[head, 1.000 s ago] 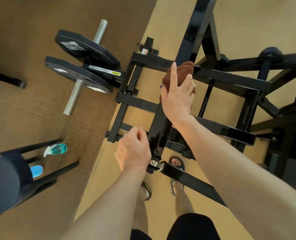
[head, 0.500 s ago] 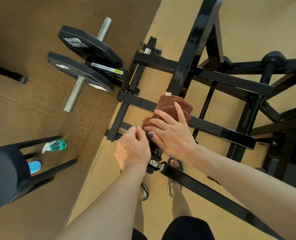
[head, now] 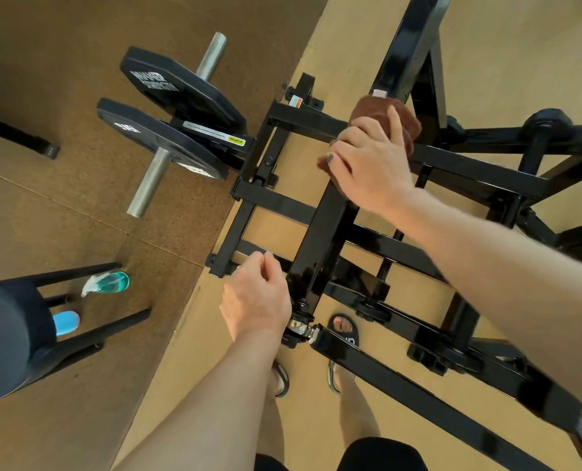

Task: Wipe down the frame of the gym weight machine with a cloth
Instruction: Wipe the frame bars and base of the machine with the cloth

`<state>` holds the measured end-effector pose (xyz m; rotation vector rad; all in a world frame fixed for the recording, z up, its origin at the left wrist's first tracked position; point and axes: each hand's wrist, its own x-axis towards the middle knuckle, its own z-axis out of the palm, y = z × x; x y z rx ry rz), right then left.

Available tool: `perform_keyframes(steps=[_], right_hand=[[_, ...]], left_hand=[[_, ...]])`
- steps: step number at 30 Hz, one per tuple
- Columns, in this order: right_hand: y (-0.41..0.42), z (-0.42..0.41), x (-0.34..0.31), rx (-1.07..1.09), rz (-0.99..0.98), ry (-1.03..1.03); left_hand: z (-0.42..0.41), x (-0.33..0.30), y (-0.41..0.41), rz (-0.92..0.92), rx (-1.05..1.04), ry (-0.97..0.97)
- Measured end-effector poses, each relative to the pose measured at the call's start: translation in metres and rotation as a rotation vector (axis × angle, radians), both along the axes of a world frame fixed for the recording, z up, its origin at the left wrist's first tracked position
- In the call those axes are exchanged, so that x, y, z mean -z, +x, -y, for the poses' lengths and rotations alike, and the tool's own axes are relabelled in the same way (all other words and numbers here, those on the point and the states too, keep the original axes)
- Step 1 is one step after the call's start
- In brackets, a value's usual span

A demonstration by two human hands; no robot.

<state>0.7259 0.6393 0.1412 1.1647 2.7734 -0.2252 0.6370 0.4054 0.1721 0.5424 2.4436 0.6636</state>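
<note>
Half a second on, the right hand (head: 367, 164) has slid the folded brown cloth (head: 389, 122) up the glossy black steel machine frame (head: 320, 253) to upper centre, fingers curled over it; the left hand (head: 255, 299), fingers loosely curled at lower centre, risks pinching near the pivot.

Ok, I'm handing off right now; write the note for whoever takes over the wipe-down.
Right hand presses the brown cloth around the slanted black frame bar, at the crossbar junction.
Left hand is loosely curled by the bar's lower end, holding nothing visible.
Spray bottle lies on the floor beside the black stool.
Done: cannot tell which surfaces are clean.
Left: the bar above the cloth, crossbars, remaining frame.
</note>
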Motion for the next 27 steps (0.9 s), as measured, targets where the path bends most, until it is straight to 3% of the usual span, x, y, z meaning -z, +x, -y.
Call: perform_keyframes(steps=[3, 8, 13, 20, 23, 27], right_hand=[[0.001, 0.057, 0.004, 0.149, -0.110, -0.067], [0.030, 0.158, 0.004, -0.009, -0.258, -0.232], [0.032, 0.121, 0.017, -0.062, -0.259, -0.254], [-0.005, 0.039, 0.024, 0.389, -0.425, -0.126], [-0.019, 0.066, 0.019, 0.554, -0.456, -0.149], [-0.006, 0.134, 0.022, 0.443, -0.432, -0.175]], left_hand=[[0.000, 0.000, 0.000, -0.001, -0.010, 0.002], [-0.001, -0.003, 0.000, -0.015, -0.005, -0.016], [0.000, -0.002, 0.001, -0.022, 0.007, -0.009], [-0.001, -0.005, -0.001, 0.000, 0.032, -0.042], [-0.001, -0.006, -0.001, -0.009, 0.057, -0.047], [-0.001, -0.005, -0.002, -0.009, 0.095, -0.053]])
